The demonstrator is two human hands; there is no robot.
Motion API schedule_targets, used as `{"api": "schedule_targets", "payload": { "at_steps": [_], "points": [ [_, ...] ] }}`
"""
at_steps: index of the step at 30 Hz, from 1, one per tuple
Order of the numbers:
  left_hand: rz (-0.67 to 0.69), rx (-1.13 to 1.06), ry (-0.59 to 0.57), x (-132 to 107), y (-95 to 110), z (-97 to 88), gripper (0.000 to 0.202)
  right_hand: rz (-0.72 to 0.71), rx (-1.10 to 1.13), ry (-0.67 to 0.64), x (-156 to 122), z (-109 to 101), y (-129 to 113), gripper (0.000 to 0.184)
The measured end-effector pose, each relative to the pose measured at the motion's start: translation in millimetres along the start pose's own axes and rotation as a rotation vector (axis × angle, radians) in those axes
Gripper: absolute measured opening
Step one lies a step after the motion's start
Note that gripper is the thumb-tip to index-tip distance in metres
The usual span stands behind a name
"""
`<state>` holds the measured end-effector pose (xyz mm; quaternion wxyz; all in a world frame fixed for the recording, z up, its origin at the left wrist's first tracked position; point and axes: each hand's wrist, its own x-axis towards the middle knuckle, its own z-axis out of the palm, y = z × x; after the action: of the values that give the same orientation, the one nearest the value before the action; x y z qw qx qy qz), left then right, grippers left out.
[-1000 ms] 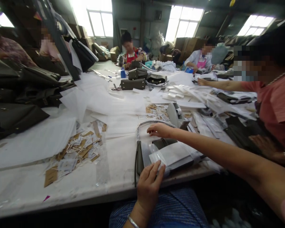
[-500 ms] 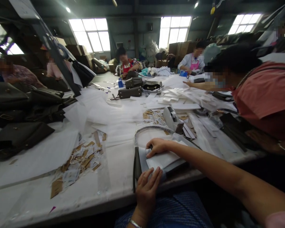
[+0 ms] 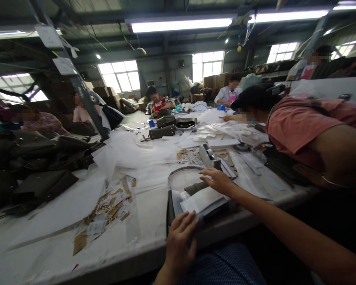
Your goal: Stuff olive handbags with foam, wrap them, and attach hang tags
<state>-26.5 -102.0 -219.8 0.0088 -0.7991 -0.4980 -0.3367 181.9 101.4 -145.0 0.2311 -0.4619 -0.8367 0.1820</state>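
Observation:
A dark handbag [image 3: 170, 211] lies on the near edge of the table, its wrapped handle [image 3: 178, 171] arching away from me. White padding sheet [image 3: 206, 200] covers much of it, with a dark rolled part [image 3: 195, 187] showing behind. My left hand [image 3: 182, 235] rests at the bag's near side, fingers stretched along the edge of the white sheet. Over the bag's far right side my right hand [image 3: 218, 181] is raised, fingers apart and nothing visible in them. Just beyond that hand stands a grey tape dispenser [image 3: 208, 155].
Cardboard tags with strings [image 3: 111, 208] lie in a heap to the left, beside stacked white sheets [image 3: 62, 206]. Dark bags [image 3: 44, 192] pile up at far left. A co-worker in a pink top [image 3: 302, 122] leans over the table on the right; a slanted metal post [image 3: 87, 103] rises at left.
My right hand has lifted off the white sheet and moved right and away, uncovering the dark rolled part. My left hand stays by the bag's near edge. The view has tilted up.

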Motion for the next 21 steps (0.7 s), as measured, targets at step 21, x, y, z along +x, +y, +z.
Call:
{"api": "schedule_targets", "payload": {
  "at_steps": [21],
  "points": [
    [-0.802,-0.339,0.534,45.7,-52.8,-49.1,0.072,0.327,0.527,0.492,-49.7,-27.1,16.3,0.062]
  ]
}}
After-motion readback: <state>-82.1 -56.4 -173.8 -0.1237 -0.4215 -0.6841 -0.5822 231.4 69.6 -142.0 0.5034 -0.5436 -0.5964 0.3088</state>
